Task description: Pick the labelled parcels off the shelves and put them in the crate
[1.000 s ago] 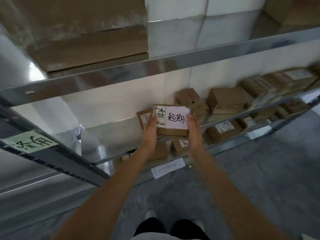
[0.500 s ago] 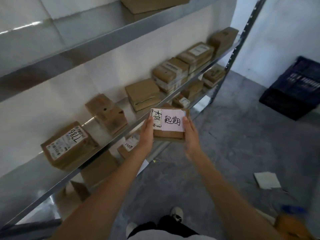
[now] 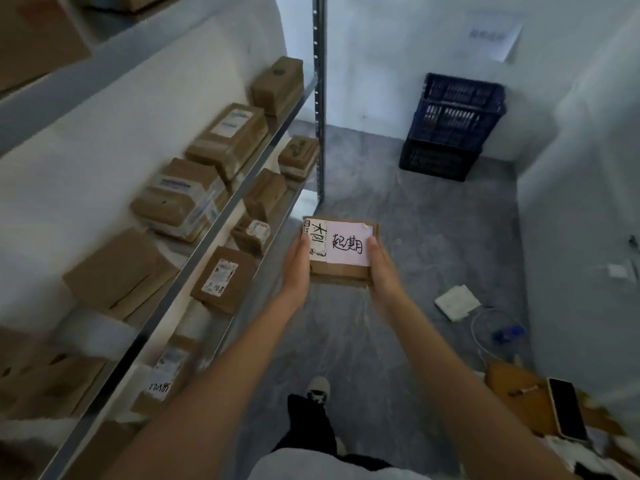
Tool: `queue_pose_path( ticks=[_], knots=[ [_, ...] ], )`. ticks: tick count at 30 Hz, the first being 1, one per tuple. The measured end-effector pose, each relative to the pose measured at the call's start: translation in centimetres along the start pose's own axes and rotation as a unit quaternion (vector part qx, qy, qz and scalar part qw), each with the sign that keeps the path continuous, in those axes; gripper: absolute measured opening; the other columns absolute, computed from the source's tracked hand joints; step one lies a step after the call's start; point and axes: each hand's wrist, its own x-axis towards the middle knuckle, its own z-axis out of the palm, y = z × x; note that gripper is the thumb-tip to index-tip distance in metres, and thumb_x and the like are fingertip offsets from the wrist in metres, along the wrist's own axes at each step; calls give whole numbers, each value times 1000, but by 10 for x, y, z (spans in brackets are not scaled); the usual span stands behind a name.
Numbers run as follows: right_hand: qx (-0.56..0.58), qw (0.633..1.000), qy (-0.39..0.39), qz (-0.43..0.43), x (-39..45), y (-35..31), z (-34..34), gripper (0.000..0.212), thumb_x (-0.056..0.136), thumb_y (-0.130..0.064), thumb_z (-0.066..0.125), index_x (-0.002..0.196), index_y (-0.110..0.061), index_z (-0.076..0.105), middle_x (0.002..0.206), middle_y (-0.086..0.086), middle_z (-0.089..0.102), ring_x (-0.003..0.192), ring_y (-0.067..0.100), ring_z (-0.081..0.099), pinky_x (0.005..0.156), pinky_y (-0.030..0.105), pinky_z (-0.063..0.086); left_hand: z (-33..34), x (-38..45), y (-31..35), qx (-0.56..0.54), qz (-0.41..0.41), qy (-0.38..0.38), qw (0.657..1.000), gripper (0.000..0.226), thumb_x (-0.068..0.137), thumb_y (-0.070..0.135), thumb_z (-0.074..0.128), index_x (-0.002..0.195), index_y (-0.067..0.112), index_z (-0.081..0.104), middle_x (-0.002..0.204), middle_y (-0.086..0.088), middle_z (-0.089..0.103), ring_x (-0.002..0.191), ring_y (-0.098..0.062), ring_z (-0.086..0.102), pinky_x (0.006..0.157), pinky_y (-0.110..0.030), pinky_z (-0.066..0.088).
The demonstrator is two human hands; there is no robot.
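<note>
Between both hands, out in front over bare grey concrete floor [image 3: 398, 216], sits a small flat cardboard parcel [image 3: 341, 271], clear of the shelves. The left hand [image 3: 295, 268] grips its left edge, thumb on top; the right hand [image 3: 382, 271] grips the right edge likewise. A pink note [image 3: 348, 245] with black handwritten characters covers most of its top, beside a white printed label [image 3: 317, 239] also scrawled in marker. Open floor runs from the parcel to a dark blue slatted plastic crate [image 3: 450, 129] against the white far wall. To the left, metal shelves [image 3: 194, 258] carry more taped brown boxes with white labels. Near the right foreground lie a phone [image 3: 568, 412] on cardboard and a white paper pad [image 3: 457, 302].
</note>
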Motion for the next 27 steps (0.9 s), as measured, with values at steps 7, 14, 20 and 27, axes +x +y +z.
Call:
queue_pose_path(
  ticks=[7, 14, 20, 27],
  knots=[
    [1, 992, 126, -3, 72, -34, -35, 77, 75, -72, 51, 141, -32, 44, 138, -3, 56, 124, 19, 54, 108, 49, 42, 64, 92, 12, 46, -26, -69, 996, 33, 105, 24, 34, 128, 14, 55, 105, 3, 65, 83, 3, 58, 59, -2, 46],
    [47, 977, 206, 14, 127, -58, -81, 53, 94, -49, 50, 138, -21, 44, 129, 2, 60, 117, 22, 58, 103, 50, 46, 128, 156, 22, 95, -41, -138, 985, 41, 105, 29, 32, 138, 13, 49, 124, -6, 62, 99, -11, 59, 74, -13, 46],
    [34, 970, 243, 7, 183, -78, -130, 57, 88, -55, 49, 135, -22, 52, 133, 3, 57, 119, 21, 57, 105, 47, 45, 203, 205, 32, 111, -51, -163, 979, 36, 105, 27, 29, 124, 13, 57, 113, -3, 62, 94, -11, 56, 72, -17, 42],
    [-13, 962, 272, 39, 279, -116, -212, 71, 75, -71, 45, 132, -30, 57, 143, 5, 44, 121, 24, 53, 105, 51, 43, 314, 284, 42, 115, -77, -179, 974, 47, 106, 33, 25, 123, 8, 59, 116, -3, 63, 95, -12, 61, 81, -14, 47]
  ],
)
